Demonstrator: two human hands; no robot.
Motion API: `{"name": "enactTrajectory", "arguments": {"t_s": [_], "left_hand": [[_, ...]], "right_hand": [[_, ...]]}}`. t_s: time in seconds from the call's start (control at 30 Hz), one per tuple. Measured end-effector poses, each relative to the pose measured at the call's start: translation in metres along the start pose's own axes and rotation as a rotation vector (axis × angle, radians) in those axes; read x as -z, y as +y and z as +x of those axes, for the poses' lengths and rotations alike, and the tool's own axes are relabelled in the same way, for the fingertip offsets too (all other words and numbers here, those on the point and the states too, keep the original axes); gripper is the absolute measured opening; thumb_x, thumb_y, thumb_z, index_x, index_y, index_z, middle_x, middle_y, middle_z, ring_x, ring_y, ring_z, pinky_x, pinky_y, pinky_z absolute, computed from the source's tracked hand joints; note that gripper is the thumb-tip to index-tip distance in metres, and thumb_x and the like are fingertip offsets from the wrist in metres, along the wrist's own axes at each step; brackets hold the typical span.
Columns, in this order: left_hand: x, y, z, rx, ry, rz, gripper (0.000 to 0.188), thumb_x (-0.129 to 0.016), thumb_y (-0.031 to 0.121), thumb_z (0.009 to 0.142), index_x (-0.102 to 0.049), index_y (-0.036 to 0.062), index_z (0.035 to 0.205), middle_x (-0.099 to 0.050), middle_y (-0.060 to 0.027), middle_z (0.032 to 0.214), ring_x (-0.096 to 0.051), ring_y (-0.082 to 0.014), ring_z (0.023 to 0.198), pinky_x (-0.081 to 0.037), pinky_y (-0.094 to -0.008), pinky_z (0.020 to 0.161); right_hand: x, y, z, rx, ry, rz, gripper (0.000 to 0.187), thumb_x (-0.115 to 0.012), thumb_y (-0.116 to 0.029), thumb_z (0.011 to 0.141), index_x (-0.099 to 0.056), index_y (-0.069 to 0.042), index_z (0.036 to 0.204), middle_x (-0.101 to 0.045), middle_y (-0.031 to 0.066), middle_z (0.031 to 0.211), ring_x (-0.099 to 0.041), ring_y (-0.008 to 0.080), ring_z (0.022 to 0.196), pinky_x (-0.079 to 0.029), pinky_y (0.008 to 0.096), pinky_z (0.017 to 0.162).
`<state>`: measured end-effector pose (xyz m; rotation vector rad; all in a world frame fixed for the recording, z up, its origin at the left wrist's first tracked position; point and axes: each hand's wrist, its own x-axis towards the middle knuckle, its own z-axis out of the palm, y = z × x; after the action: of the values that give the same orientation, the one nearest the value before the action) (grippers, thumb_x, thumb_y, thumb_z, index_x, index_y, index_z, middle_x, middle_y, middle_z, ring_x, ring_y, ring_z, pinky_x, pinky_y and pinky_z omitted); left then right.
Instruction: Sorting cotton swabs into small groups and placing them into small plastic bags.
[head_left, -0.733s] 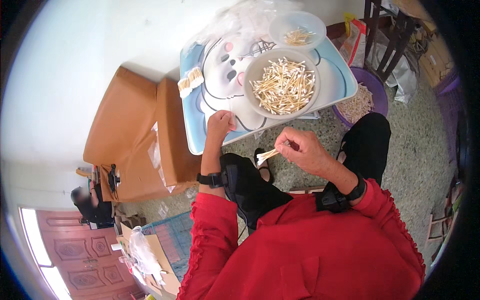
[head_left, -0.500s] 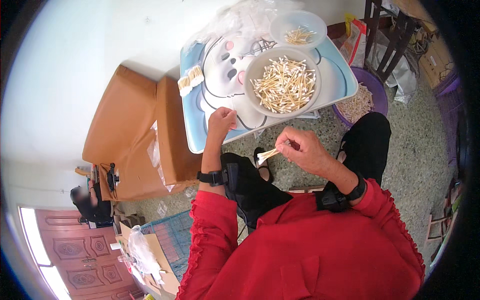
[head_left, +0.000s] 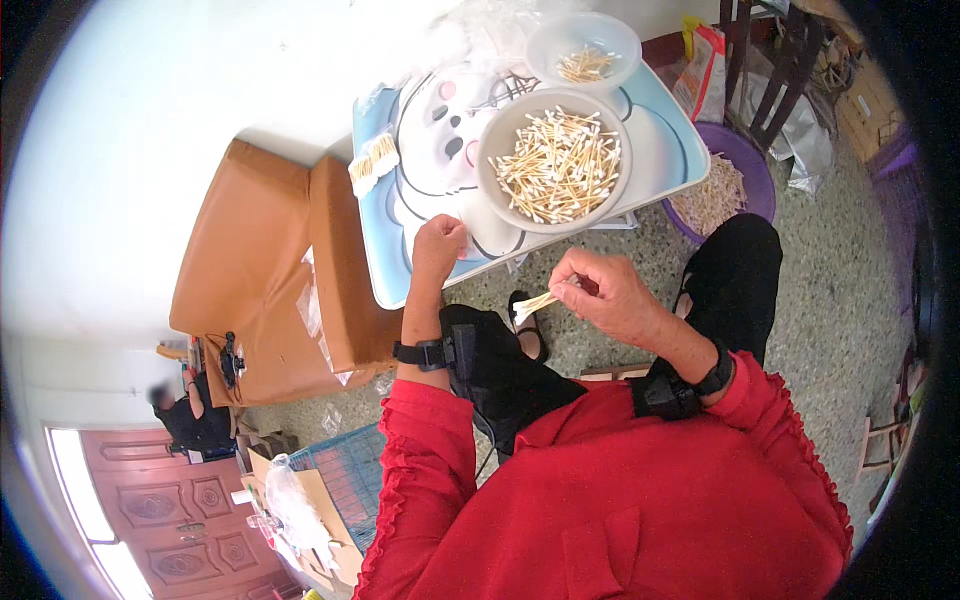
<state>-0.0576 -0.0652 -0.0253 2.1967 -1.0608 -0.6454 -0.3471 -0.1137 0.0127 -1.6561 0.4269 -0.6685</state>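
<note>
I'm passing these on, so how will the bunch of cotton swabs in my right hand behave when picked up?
The bunch of swabs is probably light, being just thin sticks. Those look straight, so likely stiff. It may scatter if your right hand loosens its grip, since nothing visible ties it.

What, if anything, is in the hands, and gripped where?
The right hand pinches a small bunch of cotton swabs toward one end, the other end pointing left. Whether the left hand holds anything is unclear.

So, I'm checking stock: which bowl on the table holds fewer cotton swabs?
The smaller, translucent bowl at the back: it holds only a small pile of cotton swabs, while the larger, greyish bowl in front is heaped.
</note>
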Motion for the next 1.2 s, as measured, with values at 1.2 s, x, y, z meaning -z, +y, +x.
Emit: {"name": "enactTrajectory", "arguments": {"t_s": [1.2], "left_hand": [[0.012,0.019,-0.097,-0.200,0.302,-0.180,0.019,-0.056,0.000,0.077,-0.043,0.0028,0.091,-0.044,-0.0024,0.058,-0.043,-0.0104,0.052,-0.037,-0.0264,0.049]], "right_hand": [[-0.073,0.008,0.089,0.163,0.170,-0.250,0.008,-0.057,-0.011,0.076,-0.054,-0.004,0.077,-0.057,0.0153,0.061,-0.058,0.0315,0.057,-0.044,0.0381,0.051]]}}
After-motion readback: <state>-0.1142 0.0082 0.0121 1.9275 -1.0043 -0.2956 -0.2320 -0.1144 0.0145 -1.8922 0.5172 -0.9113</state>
